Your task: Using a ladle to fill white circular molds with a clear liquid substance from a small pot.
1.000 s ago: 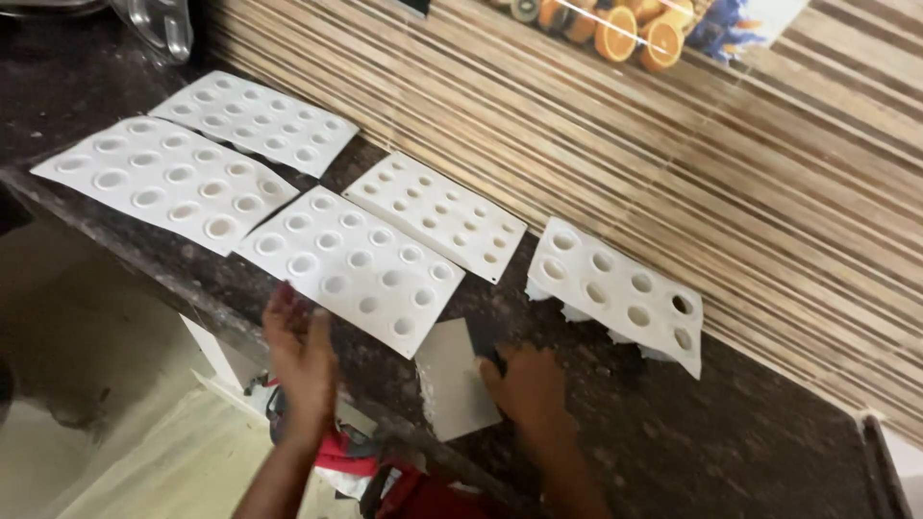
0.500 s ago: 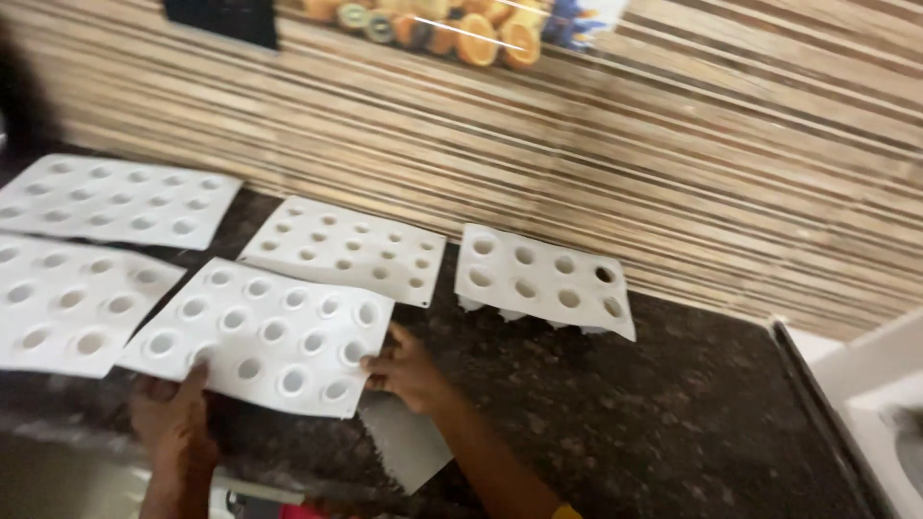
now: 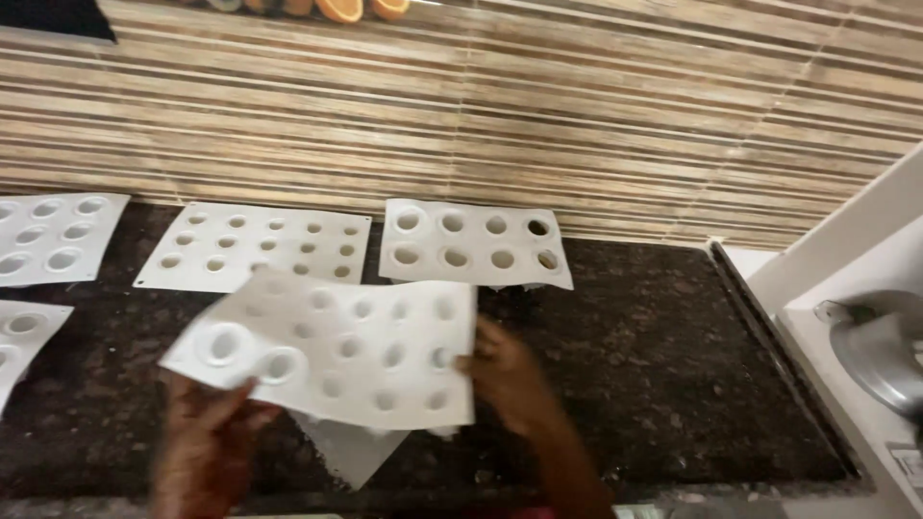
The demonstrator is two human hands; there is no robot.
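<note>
Both my hands hold a white flexible mould sheet [image 3: 336,346] with round cavities, lifted off the dark granite counter [image 3: 654,365] and tilted. My left hand [image 3: 207,432] grips its lower left corner from below. My right hand [image 3: 510,375] pinches its right edge. A flat white piece [image 3: 351,452] lies on the counter under the lifted sheet. Behind it rest two more white moulds: a flat one with small cavities [image 3: 260,248] and a thicker one with two rows of holes [image 3: 471,245].
More white mould sheets lie at the far left [image 3: 48,235] and lower left [image 3: 19,332]. A striped tiled wall [image 3: 538,115] backs the counter. A white appliance with a metal round part [image 3: 875,336] stands at the right edge.
The view has swung to the right. The mould sheet that lay flat on the counter is now lifted and tilted between both my hands.
</note>
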